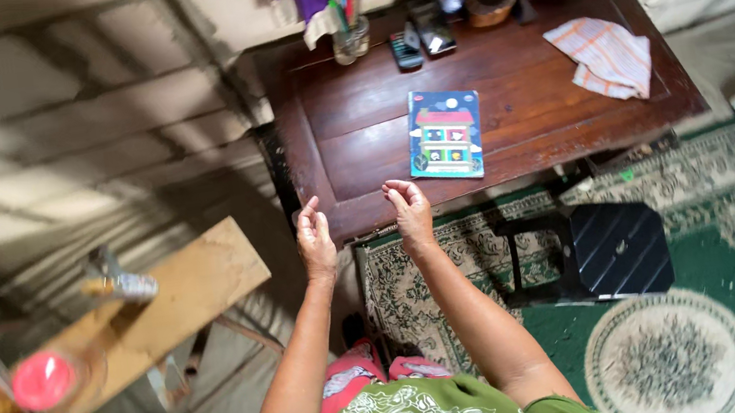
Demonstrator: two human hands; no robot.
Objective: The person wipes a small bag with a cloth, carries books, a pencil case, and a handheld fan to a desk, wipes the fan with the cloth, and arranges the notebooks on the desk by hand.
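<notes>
Centrally, blue picture book lies on dark table.

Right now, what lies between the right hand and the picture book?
In the head view, only bare dark wood of the table lies between the right hand and the picture book; nothing else sits in that stretch.

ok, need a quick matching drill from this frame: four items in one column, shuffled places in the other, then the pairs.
Things:
1. picture book
2. striped cloth
3. glass of pens
4. black stool

Places:
A. on the green rug
B. near the front edge of the desk
C. back left of the desk
D. right side of the desk

Pairs: 1-B, 2-D, 3-C, 4-A

The left hand and right hand are empty, in front of the desk.
</notes>
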